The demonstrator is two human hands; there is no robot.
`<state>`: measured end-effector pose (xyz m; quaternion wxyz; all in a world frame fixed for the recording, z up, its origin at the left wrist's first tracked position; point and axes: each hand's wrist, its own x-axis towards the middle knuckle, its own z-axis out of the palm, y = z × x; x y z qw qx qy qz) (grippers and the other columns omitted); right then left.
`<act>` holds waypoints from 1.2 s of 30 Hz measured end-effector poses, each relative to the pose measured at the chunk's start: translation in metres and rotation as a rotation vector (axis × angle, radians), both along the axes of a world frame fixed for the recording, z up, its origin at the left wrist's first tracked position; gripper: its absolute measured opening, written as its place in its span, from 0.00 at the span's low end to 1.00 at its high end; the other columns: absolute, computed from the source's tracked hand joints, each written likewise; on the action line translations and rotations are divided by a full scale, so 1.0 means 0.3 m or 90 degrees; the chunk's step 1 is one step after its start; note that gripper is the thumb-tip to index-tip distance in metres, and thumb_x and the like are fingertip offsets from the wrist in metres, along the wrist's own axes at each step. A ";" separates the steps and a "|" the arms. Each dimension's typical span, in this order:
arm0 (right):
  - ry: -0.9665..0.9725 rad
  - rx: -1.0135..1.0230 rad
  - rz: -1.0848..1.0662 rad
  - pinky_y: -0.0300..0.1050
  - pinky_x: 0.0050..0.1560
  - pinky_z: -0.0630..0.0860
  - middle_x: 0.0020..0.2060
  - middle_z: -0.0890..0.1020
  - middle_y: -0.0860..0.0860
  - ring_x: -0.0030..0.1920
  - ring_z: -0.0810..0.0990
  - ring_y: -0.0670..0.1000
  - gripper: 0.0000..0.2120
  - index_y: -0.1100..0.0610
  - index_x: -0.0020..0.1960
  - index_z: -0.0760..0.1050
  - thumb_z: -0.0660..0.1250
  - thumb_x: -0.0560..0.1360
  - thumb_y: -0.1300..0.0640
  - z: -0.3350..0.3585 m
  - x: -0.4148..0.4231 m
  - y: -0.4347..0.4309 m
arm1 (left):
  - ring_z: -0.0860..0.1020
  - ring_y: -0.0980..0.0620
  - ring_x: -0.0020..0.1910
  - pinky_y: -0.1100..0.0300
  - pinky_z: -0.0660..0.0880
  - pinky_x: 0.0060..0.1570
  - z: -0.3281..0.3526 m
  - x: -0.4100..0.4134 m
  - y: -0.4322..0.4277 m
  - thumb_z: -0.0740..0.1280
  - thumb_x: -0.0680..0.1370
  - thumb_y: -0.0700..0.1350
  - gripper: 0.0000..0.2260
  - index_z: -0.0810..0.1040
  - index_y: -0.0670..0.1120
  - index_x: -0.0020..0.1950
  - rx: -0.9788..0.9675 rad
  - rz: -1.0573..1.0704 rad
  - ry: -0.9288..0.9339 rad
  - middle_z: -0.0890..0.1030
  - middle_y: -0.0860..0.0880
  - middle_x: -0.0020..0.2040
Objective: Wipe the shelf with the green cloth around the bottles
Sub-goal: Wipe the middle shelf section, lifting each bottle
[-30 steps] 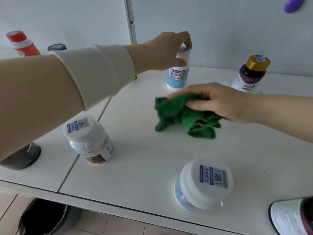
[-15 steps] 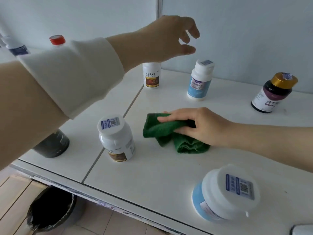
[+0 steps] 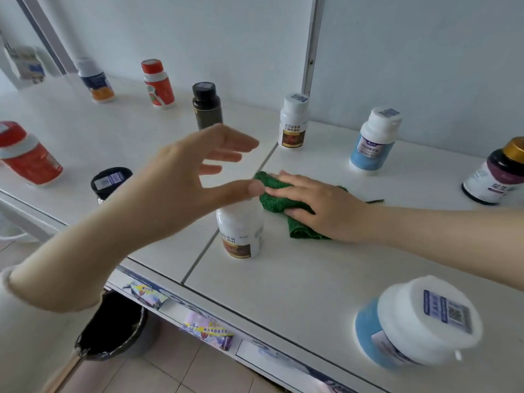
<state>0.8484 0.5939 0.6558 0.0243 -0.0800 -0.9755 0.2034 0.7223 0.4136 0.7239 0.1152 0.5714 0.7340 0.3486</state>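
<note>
Your right hand (image 3: 320, 214) lies flat on the green cloth (image 3: 273, 194) on the shelf (image 3: 312, 268), just right of the white bottle (image 3: 241, 234). Left hand (image 3: 184, 180) hovers spread above it, holding nothing. I'd lift that bottle, then sweep underneath with even pressure.

Right grip (image 3: 326, 211) on green cloth (image 3: 273, 197)
</note>
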 end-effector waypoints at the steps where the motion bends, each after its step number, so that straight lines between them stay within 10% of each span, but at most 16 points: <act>1: -0.011 -0.013 0.016 0.29 0.67 0.46 0.74 0.56 0.43 0.74 0.51 0.41 0.23 0.48 0.72 0.60 0.58 0.78 0.59 0.006 0.002 0.004 | 0.74 0.72 0.56 0.77 0.70 0.55 -0.024 0.002 -0.014 0.63 0.62 0.70 0.23 0.69 0.67 0.55 0.011 0.015 -0.023 0.75 0.70 0.56; 7: 0.062 0.050 -0.143 0.38 0.72 0.45 0.73 0.57 0.54 0.74 0.53 0.53 0.21 0.60 0.71 0.63 0.59 0.78 0.60 -0.018 -0.079 0.086 | 0.77 0.68 0.52 0.75 0.73 0.52 -0.105 0.063 -0.024 0.67 0.59 0.63 0.23 0.71 0.63 0.53 0.051 0.075 -0.125 0.79 0.65 0.53; 17: 0.032 -0.082 0.091 0.22 0.66 0.52 0.64 0.66 0.38 0.66 0.64 0.38 0.24 0.54 0.66 0.71 0.60 0.74 0.71 0.016 0.020 -0.028 | 0.81 0.63 0.49 0.64 0.76 0.52 -0.064 0.040 -0.085 0.68 0.58 0.61 0.19 0.75 0.63 0.48 0.147 0.169 -0.149 0.81 0.61 0.48; 24: 0.081 -0.036 -0.125 0.20 0.60 0.48 0.71 0.65 0.44 0.71 0.62 0.44 0.23 0.53 0.68 0.68 0.61 0.75 0.66 0.027 -0.055 0.075 | 0.79 0.65 0.48 0.73 0.75 0.47 -0.026 0.049 -0.096 0.66 0.59 0.60 0.18 0.73 0.62 0.48 0.126 0.204 -0.104 0.79 0.64 0.47; 36: -0.072 -0.301 0.172 0.24 0.64 0.62 0.61 0.73 0.37 0.61 0.71 0.30 0.23 0.50 0.62 0.73 0.62 0.74 0.71 0.069 0.010 -0.072 | 0.79 0.62 0.51 0.75 0.75 0.48 -0.002 0.092 -0.105 0.71 0.67 0.52 0.16 0.74 0.57 0.53 0.154 0.248 -0.073 0.78 0.62 0.48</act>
